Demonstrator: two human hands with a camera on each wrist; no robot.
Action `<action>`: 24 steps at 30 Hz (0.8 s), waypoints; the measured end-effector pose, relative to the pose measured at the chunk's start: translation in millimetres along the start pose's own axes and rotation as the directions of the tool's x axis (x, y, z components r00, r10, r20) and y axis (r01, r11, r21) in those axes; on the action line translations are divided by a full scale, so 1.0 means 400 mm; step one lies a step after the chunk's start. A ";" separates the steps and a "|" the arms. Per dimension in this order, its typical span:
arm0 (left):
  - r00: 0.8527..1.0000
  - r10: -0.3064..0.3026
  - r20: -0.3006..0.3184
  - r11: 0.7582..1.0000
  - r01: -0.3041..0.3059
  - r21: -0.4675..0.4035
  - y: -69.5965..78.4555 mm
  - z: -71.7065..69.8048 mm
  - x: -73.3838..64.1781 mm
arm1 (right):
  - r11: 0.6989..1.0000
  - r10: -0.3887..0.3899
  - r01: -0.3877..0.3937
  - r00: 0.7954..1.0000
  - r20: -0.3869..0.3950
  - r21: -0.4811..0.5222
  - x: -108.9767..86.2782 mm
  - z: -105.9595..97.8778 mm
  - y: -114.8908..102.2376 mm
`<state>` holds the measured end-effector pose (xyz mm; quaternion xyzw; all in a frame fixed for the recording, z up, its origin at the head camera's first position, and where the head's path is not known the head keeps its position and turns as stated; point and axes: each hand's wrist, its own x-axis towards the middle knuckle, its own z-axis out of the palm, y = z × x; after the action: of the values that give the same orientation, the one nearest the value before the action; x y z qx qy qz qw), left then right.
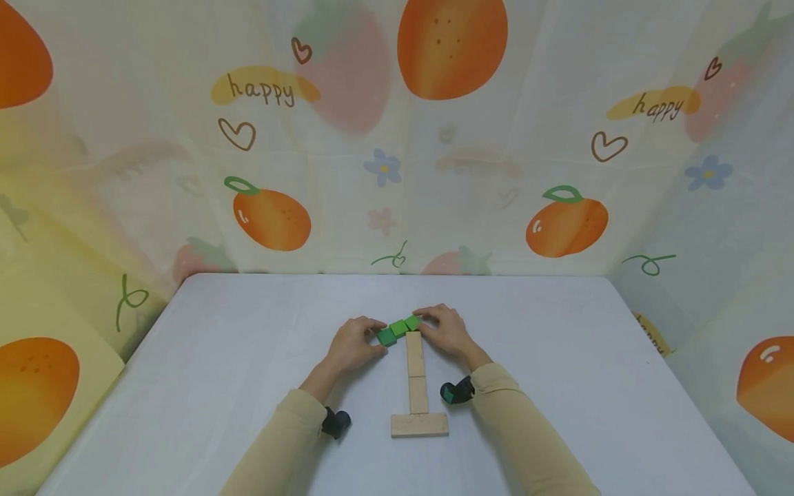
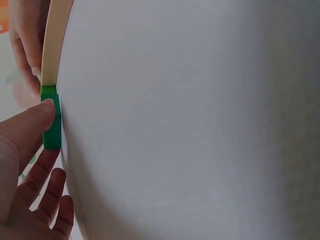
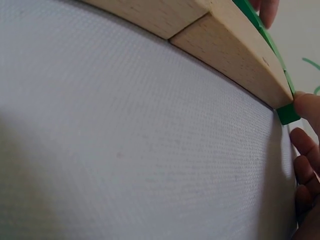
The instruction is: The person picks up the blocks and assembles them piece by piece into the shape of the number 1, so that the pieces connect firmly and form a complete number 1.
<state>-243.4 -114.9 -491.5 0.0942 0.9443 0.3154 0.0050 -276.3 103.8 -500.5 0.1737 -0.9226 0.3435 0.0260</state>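
Three green blocks form a slanting row at the top of an upright line of wooden blocks. At the lower left end of that row, my left hand [image 1: 352,346] pinches the darker green block [image 1: 387,337] between thumb and finger; its thumb [image 2: 42,115] presses the near face in the left wrist view. The middle green block [image 1: 398,328] sits between the other two. My right hand [image 1: 448,332] holds the right-hand green block [image 1: 412,322], partly hidden by its fingers. Just below the row is the upper wooden block [image 1: 415,355], its end close against the green.
A second wooden block [image 1: 418,395] continues the line toward me, ending at a crosswise wooden block [image 1: 420,426]. All lie on a white tabletop [image 1: 248,386]. Behind it hangs a fruit-patterned cloth [image 1: 347,227]. A black wrist camera [image 1: 457,390] on the right sleeve overhangs the table.
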 end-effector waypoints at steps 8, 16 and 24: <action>0.999 -0.007 0.034 1.000 0.007 -0.004 0.005 -0.016 -0.003 | 1.000 0.019 -0.019 1.000 0.015 0.014 0.005 0.002 0.004; 0.997 -0.021 0.080 1.000 0.022 -0.013 0.000 -0.036 -0.003 | 0.998 0.012 -0.012 1.000 -0.002 0.056 0.000 -0.004 -0.002; 0.993 -0.015 0.116 0.999 0.012 0.035 -0.015 -0.072 -0.022 | 0.998 0.008 -0.008 1.000 0.010 0.066 -0.012 -0.025 0.006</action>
<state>-237.9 -138.4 -472.3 0.1061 0.9482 0.2932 0.0607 -273.3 113.4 -495.1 0.1724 -0.9115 0.3731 0.0144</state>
